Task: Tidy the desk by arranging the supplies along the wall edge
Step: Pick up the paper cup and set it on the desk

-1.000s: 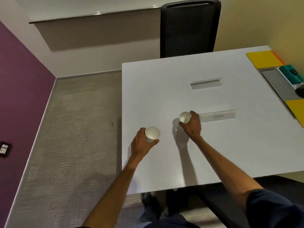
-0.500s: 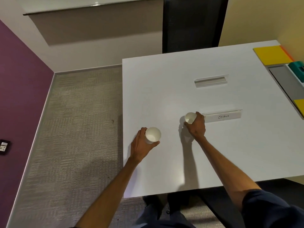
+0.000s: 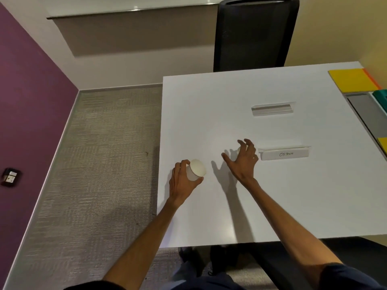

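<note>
On the white desk (image 3: 209, 114) my left hand (image 3: 182, 183) grips a small white paper cup (image 3: 196, 172) near the desk's left edge, tilted a little to the right. My right hand (image 3: 243, 162) hovers mid-desk with its fingers spread apart. A second white cup (image 3: 239, 151) stands behind that hand, and only a sliver of it shows between thumb and fingers. Just right of it lies a white name card marked "OSTRICH" (image 3: 284, 154). A second, blank name card (image 3: 273, 108) lies further back.
Along the right wall edge lie yellow sheets (image 3: 351, 80), a teal object (image 3: 380, 98) and a grey panel (image 3: 364, 111). A black mesh chair (image 3: 255, 34) stands behind the desk. Grey carpet and a purple wall are to the left.
My right hand has opened its fingers off the second cup, which it held before. My left hand keeps its cup in about the same place.
</note>
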`<action>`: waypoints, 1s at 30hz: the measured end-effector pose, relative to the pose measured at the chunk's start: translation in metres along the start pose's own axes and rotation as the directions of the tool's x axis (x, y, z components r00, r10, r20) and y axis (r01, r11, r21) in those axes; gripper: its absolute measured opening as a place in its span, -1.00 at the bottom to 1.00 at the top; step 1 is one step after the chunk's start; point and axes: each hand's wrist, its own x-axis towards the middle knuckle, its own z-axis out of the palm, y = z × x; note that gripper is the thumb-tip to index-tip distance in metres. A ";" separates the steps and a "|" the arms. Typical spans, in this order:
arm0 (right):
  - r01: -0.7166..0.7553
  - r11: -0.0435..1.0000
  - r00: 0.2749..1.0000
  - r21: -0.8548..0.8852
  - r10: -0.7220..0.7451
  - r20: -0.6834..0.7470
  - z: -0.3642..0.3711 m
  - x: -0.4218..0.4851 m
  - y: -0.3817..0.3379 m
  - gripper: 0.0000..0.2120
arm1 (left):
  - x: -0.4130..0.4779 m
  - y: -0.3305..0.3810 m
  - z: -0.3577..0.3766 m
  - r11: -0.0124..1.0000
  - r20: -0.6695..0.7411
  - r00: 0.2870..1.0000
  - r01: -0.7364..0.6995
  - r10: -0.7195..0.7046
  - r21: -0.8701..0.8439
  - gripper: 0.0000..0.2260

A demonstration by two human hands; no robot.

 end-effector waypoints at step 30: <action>0.371 0.823 0.600 0.430 -0.566 0.566 0.049 -0.104 -0.153 -0.29 | -0.110 -0.058 -0.095 0.964 -0.325 0.915 0.182 -0.238 -0.194 -0.41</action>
